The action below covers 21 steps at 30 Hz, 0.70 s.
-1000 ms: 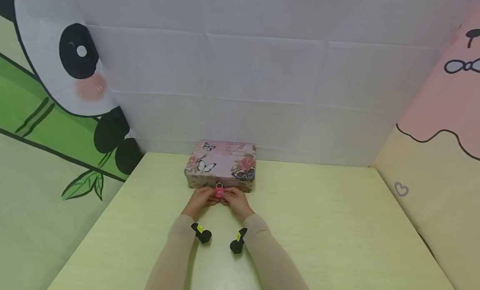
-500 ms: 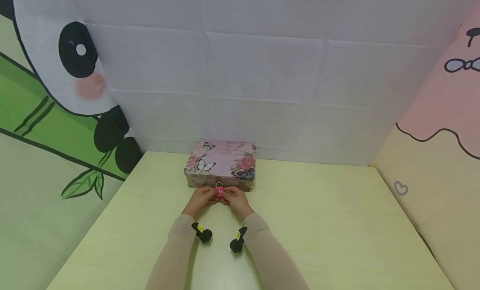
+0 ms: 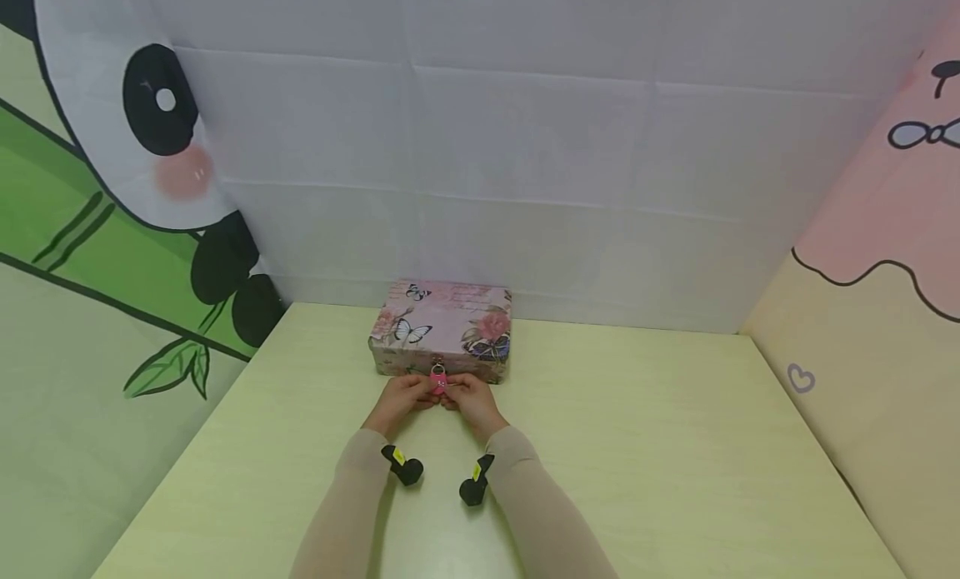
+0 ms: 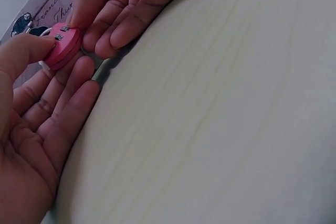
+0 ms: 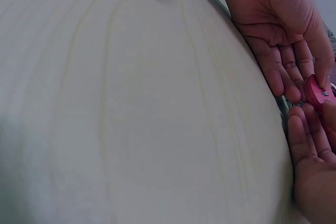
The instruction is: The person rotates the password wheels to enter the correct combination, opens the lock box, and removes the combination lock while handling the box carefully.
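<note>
A small pink combination padlock (image 3: 438, 383) with metal number dials hangs by its shackle at the front latch (image 4: 22, 24) of a box. Pink flowers and butterflies decorate this box (image 3: 442, 321). My left hand (image 3: 403, 398) pinches the padlock from the left, its thumb on the lock's face in the left wrist view. From the other side my right hand (image 3: 472, 400) holds the padlock too, thumb tip beside a dial. Fingers of both hands curl below and behind the lock, hiding part of its underside.
The box stands at the back of a pale wooden table (image 3: 637, 437), close to a white cloth wall (image 3: 525, 146). Printed cartoon panels flank the table, with a green panel (image 3: 90, 229) left and a pink one (image 3: 892, 204) right. Black wrist cameras (image 3: 474, 483) sit at both cuffs.
Both hands stay at the padlock, which tilts slightly between the fingers. The box keeps its place; the head view shifts only a little.
</note>
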{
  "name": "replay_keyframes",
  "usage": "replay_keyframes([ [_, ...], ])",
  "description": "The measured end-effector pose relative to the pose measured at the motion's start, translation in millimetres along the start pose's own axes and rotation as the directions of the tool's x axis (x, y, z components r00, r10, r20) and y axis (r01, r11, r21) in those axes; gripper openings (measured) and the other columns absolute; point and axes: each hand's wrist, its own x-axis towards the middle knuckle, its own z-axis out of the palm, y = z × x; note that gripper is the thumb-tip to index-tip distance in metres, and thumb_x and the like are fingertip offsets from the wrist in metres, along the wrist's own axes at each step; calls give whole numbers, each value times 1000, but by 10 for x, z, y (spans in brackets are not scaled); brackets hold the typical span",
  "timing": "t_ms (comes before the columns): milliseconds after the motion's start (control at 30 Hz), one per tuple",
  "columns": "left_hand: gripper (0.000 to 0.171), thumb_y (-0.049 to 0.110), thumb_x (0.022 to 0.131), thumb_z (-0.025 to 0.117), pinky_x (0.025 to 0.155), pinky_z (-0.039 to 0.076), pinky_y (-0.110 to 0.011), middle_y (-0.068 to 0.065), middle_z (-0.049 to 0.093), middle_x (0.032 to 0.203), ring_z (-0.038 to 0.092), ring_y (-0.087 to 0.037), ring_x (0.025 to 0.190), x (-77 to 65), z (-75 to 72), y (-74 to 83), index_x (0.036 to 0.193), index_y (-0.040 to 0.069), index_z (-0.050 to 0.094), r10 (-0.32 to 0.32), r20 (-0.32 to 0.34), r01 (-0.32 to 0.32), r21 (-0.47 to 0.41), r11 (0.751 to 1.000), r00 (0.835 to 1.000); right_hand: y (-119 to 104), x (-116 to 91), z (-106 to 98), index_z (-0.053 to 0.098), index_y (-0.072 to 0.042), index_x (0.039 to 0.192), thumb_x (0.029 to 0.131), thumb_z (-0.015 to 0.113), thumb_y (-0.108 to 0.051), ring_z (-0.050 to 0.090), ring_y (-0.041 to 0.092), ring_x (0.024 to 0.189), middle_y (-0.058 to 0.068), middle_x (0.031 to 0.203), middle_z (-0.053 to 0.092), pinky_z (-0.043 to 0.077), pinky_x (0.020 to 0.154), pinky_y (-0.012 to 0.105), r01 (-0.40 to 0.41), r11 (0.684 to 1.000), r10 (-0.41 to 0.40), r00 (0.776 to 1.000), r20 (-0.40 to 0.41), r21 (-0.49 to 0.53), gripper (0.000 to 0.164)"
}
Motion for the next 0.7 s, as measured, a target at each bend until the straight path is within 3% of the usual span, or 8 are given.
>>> replay_keyframes([
  [467, 23, 5, 100, 56, 76, 59, -28, -10, 71, 87, 67, -11, 76, -2, -4, 2, 105, -15, 64, -4, -5, 4, 13, 1000, 1000, -12, -16, 7, 53, 22, 114, 97, 52, 10, 65, 24, 81, 38, 102, 62, 59, 81, 38, 0, 1000, 0, 1000, -1, -4, 21],
  [700, 28, 10, 99, 51, 72, 60, -27, -9, 69, 83, 67, -12, 74, 2, -9, 20, 109, -14, 61, -46, -38, 46, -7, 999, 998, 251, 188, -42, 55, 21, 114, 97, 55, 9, 63, 16, 74, 33, 93, 65, 59, 74, 33, 3, 1000, -3, 1000, -3, 12, 21],
])
